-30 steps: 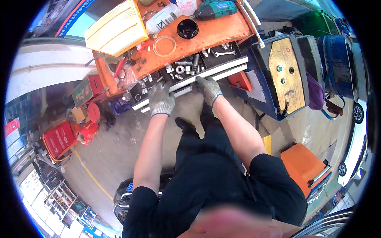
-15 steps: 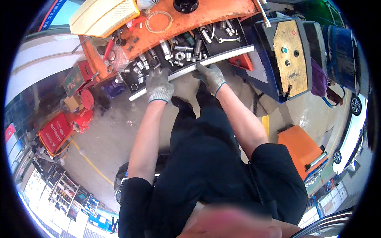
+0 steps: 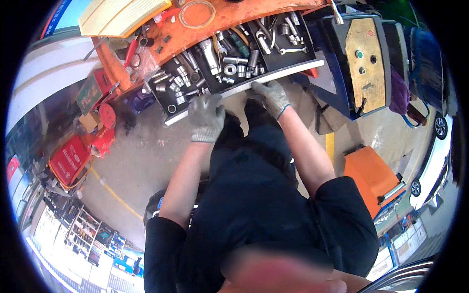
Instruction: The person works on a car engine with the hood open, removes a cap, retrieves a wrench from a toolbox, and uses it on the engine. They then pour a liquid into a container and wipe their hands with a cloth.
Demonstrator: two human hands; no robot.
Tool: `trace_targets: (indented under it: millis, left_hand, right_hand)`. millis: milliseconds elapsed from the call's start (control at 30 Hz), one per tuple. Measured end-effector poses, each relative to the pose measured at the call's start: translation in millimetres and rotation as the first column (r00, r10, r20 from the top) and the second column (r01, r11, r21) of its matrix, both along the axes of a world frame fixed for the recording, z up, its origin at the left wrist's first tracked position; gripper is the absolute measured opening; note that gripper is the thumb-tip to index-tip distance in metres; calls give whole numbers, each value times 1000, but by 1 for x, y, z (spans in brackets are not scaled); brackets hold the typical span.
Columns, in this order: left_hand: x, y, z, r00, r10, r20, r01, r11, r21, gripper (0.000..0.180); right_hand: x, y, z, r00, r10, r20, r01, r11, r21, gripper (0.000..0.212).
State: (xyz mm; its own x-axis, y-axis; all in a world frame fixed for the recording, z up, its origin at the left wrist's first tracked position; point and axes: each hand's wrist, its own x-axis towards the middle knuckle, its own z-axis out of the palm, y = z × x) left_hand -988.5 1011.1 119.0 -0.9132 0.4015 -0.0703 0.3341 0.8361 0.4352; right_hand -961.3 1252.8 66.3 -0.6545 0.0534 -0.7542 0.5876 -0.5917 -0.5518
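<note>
Gloves on both hands, and you're standing right up against the open drawer (image 3: 244, 68) of that orange tool cart (image 3: 244, 19), looking straight down into it. You're resting your left hand (image 3: 206, 117) on the drawer's pale front edge (image 3: 273, 78) near its left end, fingers draped over the lip toward the sockets, so it's more of a brace than a real grab; I can't tell whether the fingertips are curling under the rail. Your right hand (image 3: 270, 96) is sitting a bit further along the same edge, fingers lying mostly flat and loosely spread along it, not pinching anything. Having both hands spaced apart on the front makes sense, since the drawer is packed with heavy chrome sockets (image 3: 215, 58), extensions and a wrench (image 3: 293, 50), and an even hold is keeping it from twisting on its slides. The cart top is carrying a coiled ring of tubing (image 3: 197, 13) and red-handled pliers (image 3: 131, 49), with a pale yellow slatted panel (image 3: 122, 14) leaning off the left corner. A dark blue cabinet with a worn wooden top (image 3: 365, 63) is sitting just to your right.
</note>
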Motion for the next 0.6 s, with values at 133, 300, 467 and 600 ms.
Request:
trace_targets:
  millis: [133,300,467,600]
  left_hand:
    - [30,-15,-9,831,242,502,-365,917,163,31]
    - [25,-30,-24,55,40,998,-979,201,46,34]
    - [19,-24,-17,-13,-25,1000,-979,202,-7,34]
    - [14,-6,-11,-18,-46,999,-985,174,-10,36]
  right_hand:
    - [-3,7,17,996,90,7,-90,995,46,29]
    - [-22,22,42,828,539,158,-561,801,209,39]
    - [-107,3,73,790,610,64,-254,231,939,41]
    - [-178,-18,53,564,624,540,-473,-292,831,41]
